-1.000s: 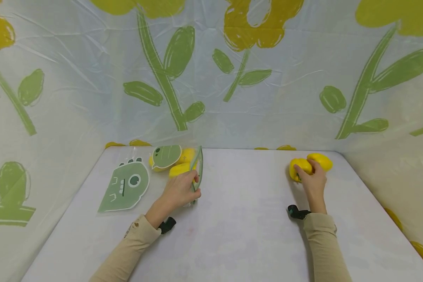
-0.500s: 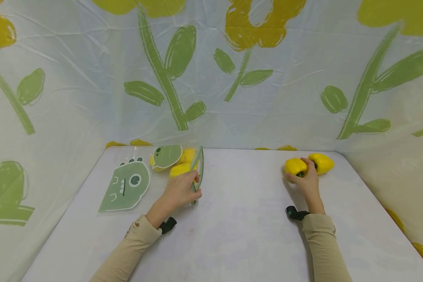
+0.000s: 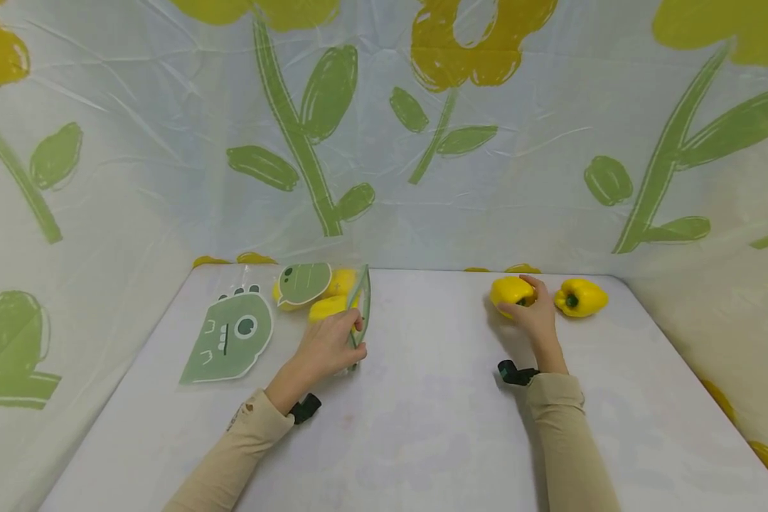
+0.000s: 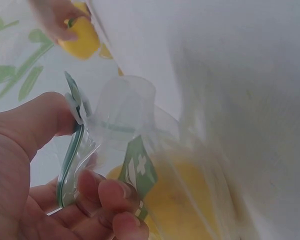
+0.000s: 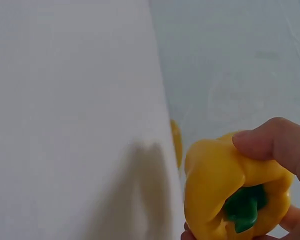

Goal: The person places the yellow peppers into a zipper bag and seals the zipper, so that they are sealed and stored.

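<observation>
My left hand grips the open edge of a clear zip bag with green trim, its thumb and fingers around the rim in the left wrist view. Yellow items show inside the bag, under a green printed patch. On the right, my right hand holds a yellow bell pepper between thumb and fingers; its green stem faces the right wrist camera. A second yellow pepper lies on the table just right of that hand.
The white table meets a flower-printed curtain at its back edge and sides. A green one-eyed monster print on clear plastic lies to the left of my left hand. A small black device is strapped at each wrist.
My right hand has moved left with one yellow pepper, away from the second pepper, which now lies apart. My left hand and the bag have stayed about where they were.
</observation>
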`<state>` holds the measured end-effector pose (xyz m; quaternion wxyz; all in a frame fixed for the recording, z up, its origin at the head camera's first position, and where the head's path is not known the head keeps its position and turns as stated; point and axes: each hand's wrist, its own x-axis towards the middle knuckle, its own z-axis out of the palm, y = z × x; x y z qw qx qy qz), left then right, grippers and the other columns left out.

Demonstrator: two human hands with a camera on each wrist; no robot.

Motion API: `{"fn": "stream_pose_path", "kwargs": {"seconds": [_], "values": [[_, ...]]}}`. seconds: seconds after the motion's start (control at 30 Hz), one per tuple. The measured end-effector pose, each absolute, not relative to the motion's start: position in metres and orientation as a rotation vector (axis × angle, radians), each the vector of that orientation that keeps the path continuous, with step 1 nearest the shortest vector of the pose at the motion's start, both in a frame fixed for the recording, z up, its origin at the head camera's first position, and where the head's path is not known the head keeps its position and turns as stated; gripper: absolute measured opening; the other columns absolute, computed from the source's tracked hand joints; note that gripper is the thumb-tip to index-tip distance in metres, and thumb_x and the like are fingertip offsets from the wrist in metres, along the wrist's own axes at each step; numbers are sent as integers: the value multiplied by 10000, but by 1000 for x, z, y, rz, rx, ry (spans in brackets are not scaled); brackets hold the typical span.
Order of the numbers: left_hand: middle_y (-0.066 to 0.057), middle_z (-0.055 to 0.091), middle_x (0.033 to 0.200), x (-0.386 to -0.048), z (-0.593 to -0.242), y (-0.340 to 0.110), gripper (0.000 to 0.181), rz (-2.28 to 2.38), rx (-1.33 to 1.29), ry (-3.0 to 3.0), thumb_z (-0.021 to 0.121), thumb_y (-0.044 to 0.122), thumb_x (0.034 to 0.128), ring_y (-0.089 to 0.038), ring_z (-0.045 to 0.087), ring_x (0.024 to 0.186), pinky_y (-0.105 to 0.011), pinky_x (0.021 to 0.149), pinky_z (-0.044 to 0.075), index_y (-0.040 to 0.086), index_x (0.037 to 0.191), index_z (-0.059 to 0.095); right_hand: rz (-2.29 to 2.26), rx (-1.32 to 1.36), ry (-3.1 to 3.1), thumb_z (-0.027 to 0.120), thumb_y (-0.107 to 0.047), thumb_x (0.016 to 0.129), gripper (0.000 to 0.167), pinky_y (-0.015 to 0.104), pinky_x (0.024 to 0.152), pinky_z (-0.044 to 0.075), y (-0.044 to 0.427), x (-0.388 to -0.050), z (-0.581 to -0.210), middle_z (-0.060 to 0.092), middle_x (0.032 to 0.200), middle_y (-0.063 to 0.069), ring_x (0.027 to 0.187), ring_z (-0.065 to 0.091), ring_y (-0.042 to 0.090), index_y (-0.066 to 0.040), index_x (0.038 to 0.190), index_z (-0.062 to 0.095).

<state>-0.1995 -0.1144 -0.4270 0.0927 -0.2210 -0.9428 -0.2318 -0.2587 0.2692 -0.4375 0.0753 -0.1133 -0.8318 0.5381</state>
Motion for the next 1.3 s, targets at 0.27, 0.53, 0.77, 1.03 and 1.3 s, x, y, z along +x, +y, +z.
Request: {"fn": "stream_pose_path", "kwargs": {"seconds": [0.27, 0.53, 0.77, 1.03, 1.3], "values": [[56, 433, 653, -200, -428, -115, 260, -686, -656, -2793, 771, 171, 753, -102, 388, 510, -258, 477, 334, 134, 904, 562, 1912, -210, -2335, 707, -20, 830, 788, 473, 1105, 314, 224, -267, -421, 290, 1552, 148, 1342, 316, 317, -115, 1521, 340], [59, 436, 647, -198, -430, -115, 254, -689, -670, -2796, 775, 171, 758, -92, 387, 505, -251, 477, 335, 114, 912, 581, 2069, -45, -2262, 717, 7, 806, 754, 412, 1002, 405, 174, -268, -410, 403, 1445, 150, 1177, 434, 286, -136, 1480, 410], [53, 432, 656, -198, -430, -115, 267, -698, -661, -2791, 781, 173, 755, -98, 384, 508, -254, 471, 329, 119, 916, 575, 2164, 175, -2234, 726, 22, 780, 738, 420, 954, 417, 135, -267, -413, 459, 1402, 119, 1132, 470, 290, -132, 1447, 452], [52, 449, 672, -201, -429, -115, 278, -700, -658, -2808, 790, 184, 755, -101, 396, 516, -259, 474, 332, 131, 913, 567, 2178, 534, -2385, 734, 3, 774, 740, 376, 905, 444, 112, -266, -440, 500, 1372, 137, 1066, 512, 290, -94, 1453, 456], [56, 457, 679, -201, -429, -115, 281, -688, -673, -2789, 793, 187, 751, -108, 402, 528, -263, 483, 338, 128, 912, 571, 2269, 682, -2414, 705, 8, 767, 723, 387, 928, 439, 110, -268, -461, 517, 1362, 120, 1048, 548, 285, -73, 1442, 460]]}}
